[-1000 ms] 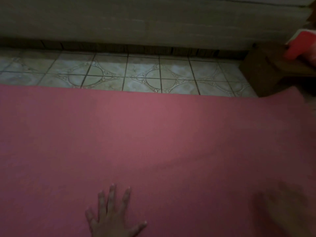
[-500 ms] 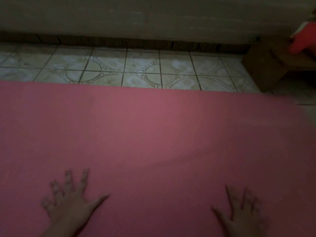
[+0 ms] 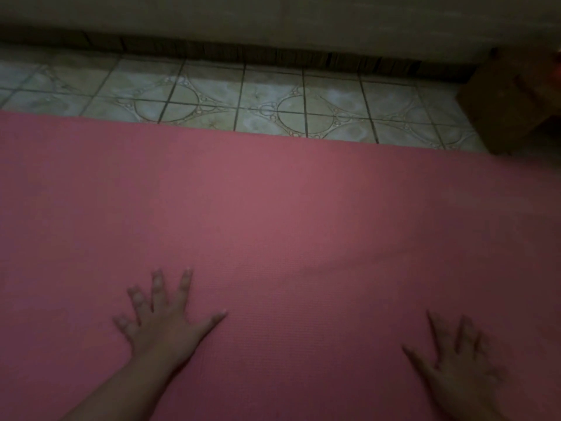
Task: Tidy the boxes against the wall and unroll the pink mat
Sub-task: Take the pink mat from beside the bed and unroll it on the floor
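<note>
1. The pink mat (image 3: pixel 273 238) lies unrolled and flat on the tiled floor (image 3: pixel 273 98), filling most of the view from the left edge to the right; its far edge runs straight across, parallel to the wall (image 3: pixel 273 19)
2. The left hand (image 3: pixel 165 323) rests palm down on the mat near the bottom of the view, fingers spread wide and gripping nothing, with the bare forearm coming in from the lower left
3. The right hand (image 3: pixel 455 369) is also palm down on the mat, well apart from the left, fingers splayed and empty (it is dim and somewhat blurred, so finer detail is hard to read)
4. A strip of patterned tiles shows between the mat's far edge and the dark base of the wall
5. A brown cardboard box (image 3: pixel 510 104) stands at the upper right, beside the wall and just past the mat's far right corner; whether it touches the mat cannot be told in the gloom
6. A faint reddish glow (image 3: pixel 558 66) sits at the box's right edge, cut off by the frame
</note>
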### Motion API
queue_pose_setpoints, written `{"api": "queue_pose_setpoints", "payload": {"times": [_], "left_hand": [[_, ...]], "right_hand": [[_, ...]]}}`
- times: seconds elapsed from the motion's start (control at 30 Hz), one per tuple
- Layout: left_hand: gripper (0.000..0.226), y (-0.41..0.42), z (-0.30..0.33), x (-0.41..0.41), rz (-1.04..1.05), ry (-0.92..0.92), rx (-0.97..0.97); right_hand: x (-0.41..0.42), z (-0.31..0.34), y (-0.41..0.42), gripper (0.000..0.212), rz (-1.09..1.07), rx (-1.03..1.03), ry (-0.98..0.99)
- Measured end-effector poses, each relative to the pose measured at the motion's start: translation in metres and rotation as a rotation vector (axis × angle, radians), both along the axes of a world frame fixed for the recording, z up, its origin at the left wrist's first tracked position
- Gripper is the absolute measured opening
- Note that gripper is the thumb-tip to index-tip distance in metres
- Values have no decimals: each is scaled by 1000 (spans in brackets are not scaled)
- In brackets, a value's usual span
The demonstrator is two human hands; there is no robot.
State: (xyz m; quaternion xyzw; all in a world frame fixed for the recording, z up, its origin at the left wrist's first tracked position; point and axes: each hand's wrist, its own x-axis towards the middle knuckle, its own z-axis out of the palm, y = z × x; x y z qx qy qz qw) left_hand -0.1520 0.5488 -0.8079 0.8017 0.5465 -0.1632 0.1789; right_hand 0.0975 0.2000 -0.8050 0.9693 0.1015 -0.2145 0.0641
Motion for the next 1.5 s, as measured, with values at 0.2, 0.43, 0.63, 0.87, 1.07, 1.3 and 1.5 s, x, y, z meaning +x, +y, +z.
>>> {"api": "queue_pose_setpoints", "payload": {"times": [0.2,0.43,0.63,0.87,1.07,1.3,1.5], "left_hand": [[106,2,4,-7,34,-17,1],[110,18,8,-27,34,21,15],[113,12,3,-22,-35,30,20],[112,-8,-5,-8,-174,6,38],[107,-9,-8,-9,-156,-27,60],[101,-19,-18,-14,-178,-113,129],[90,-27,-19,-20,-169,-105,117]], "right_hand": [[-14,1,9,97,7,-39,-10],[-37,4,30,99,30,-86,48],[-35,9,46,92,198,41,89],[-38,-2,82,83,305,67,107],[-31,2,84,89,338,48,107],[-21,6,82,88,361,56,109],[-19,6,78,91,336,57,101]]}}
